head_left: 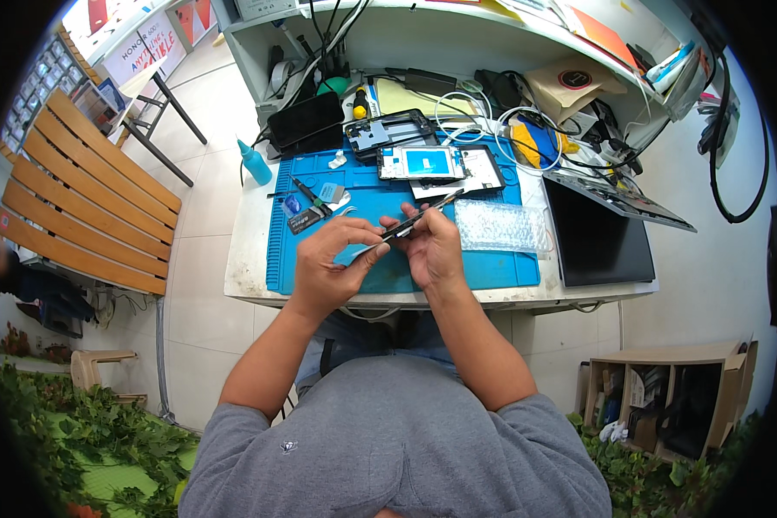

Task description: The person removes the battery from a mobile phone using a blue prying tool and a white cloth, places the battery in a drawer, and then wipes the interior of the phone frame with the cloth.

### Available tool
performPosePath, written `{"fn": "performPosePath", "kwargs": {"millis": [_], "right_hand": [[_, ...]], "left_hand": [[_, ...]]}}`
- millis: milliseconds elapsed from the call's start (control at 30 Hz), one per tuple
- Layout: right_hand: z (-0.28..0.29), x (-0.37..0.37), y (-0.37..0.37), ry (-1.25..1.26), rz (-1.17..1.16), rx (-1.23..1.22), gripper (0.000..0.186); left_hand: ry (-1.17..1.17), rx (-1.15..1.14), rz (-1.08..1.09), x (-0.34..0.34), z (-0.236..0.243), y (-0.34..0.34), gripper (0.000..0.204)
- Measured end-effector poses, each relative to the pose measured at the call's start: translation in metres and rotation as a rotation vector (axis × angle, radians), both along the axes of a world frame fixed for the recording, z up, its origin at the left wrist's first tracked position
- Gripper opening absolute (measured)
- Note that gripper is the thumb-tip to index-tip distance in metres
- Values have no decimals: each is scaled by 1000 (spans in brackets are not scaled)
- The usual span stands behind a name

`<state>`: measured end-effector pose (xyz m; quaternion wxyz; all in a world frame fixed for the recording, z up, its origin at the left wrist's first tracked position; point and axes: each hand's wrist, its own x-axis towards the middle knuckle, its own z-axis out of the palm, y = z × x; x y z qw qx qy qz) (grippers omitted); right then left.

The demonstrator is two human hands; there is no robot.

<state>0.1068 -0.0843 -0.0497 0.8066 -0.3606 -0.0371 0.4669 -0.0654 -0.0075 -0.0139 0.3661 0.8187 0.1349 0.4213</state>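
Observation:
Over the front of the blue work mat (492, 274), both my hands are at a thin dark slab (403, 227), tilted and seen nearly edge-on. It looks like a phone part, but its exact kind does not show. My left hand (332, 259) pinches its left end between thumb and fingers, next to a pale blue flat piece (350, 253). Curled round the slab from the right, my right hand (433, 249) has its thumb on top. Just beyond lie an opened phone (421, 162) with a lit blue screen area and a black phone frame (392, 131).
Bubble wrap (502, 226) lies right of my hands, beside a dark laptop-like panel (597, 231). Left are tweezers (311, 195), small parts and a light-blue dropper bottle (255, 162). A black phone (306, 123), white cables (527, 142) and a shelf (466, 34) stand behind.

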Motion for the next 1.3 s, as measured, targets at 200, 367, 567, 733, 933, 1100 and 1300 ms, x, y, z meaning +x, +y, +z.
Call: {"fn": "performPosePath", "kwargs": {"millis": [200, 367, 567, 733, 933, 1100, 1300], "right_hand": [[-5, 2, -1, -93, 12, 37, 32], [0, 3, -4, -155, 34, 5, 39], [1, -2, -18, -312, 51, -39, 60], [-3, -1, -16, -544, 130, -124, 63], [-3, 4, -13, -832, 186, -168, 84], [26, -2, -15, -806, 348, -75, 91], [23, 5, -16, -877, 422, -168, 104]], "left_hand": [[-156, 308, -7, 3, -3, -11, 25], [-266, 245, -79, -7, -15, -21, 41], [330, -335, 154, -29, 18, 41, 56], [757, -54, 308, -24, 23, 66, 74], [555, -570, -223, 10, 31, 49, 102], [508, -701, -372, 19, 24, 49, 130], [559, -723, -390, 27, 36, 48, 136]]}}
